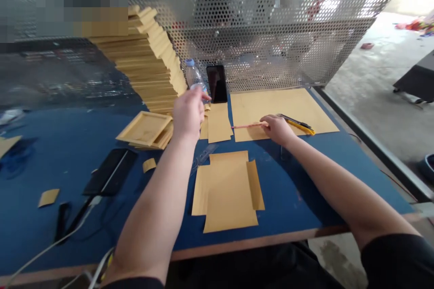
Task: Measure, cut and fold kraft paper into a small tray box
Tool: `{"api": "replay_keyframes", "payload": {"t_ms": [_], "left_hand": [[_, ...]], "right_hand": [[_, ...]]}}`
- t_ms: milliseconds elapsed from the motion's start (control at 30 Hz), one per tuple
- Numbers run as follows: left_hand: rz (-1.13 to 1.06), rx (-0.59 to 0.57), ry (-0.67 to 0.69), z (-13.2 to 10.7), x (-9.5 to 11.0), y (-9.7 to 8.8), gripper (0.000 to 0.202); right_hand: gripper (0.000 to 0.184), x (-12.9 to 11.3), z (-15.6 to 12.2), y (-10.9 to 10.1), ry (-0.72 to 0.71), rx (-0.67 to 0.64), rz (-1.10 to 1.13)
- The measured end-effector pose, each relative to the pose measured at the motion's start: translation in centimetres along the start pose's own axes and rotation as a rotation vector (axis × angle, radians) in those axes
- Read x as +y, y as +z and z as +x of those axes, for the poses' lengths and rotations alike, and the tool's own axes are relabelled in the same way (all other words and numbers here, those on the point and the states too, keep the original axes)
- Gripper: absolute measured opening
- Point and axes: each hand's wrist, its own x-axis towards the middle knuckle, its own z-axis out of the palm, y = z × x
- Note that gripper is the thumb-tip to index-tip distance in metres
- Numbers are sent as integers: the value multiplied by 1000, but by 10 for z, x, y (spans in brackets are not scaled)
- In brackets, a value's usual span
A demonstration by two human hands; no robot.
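Observation:
My left hand (188, 113) is raised over the table's far middle, fingers pinched together near a plastic bottle (194, 75); what it pinches is too small to make out. My right hand (278, 128) rests on a large brown card sheet (271, 101) and grips a thin pink pencil (249, 125) that points left. A yellow utility knife (300, 125) lies just right of that hand. In front of me lies a cut cross-shaped card blank (228, 192) with folded side flaps. A smaller card piece (219, 122) lies between the hands.
A tall leaning stack of folded card trays (149, 61) stands at the back left, with a few trays (145, 128) at its foot. A phone (217, 83) leans on the perforated metal screen (278, 49). Another phone (110, 171) with cables lies left. Card scraps dot the blue table (68, 153).

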Motion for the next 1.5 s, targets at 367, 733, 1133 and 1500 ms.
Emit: {"api": "replay_keyframes", "payload": {"t_ms": [367,733,1133,1500], "left_hand": [[789,-942,-164,-70,-21,-34,39],[907,-1056,-194,-59,-34,-28,39],[817,-971,-140,-64,-36,-32,40],[509,-860,-99,-56,-54,-48,27]], "right_hand": [[23,-11,-84,-47,-227,-24,134],[32,-76,-111,-14,-409,-236,211],[13,-78,-108,-17,-411,-229,384],[20,-67,-102,-23,-393,-216,421]]}}
